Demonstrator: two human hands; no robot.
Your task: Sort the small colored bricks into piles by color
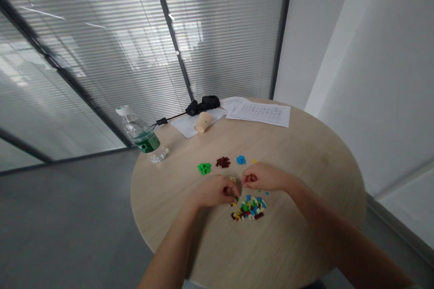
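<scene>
My left hand [217, 190] is at the left edge of a mixed pile of small toy bricks [250, 207], its fingers curled to a pinch. A speck of green shows at its fingertips, too small to make out. My right hand [262, 176] hovers just beyond the pile with fingers curled together; whatever they hold is hidden. Past the hands lie sorted heaps of green bricks [204, 168], brown bricks [223, 162] and blue bricks [241, 160]. A few cream bricks [233, 179] sit between my hands, and a yellow brick [254, 161] lies beside my right hand.
On the round wooden table [162, 216], a clear bottle with a green label [147, 141] stands at the left. A paper cup [203, 122] lies on its side near a black bundled item [203, 104] and printed sheets [259, 113]. Glass with blinds is behind.
</scene>
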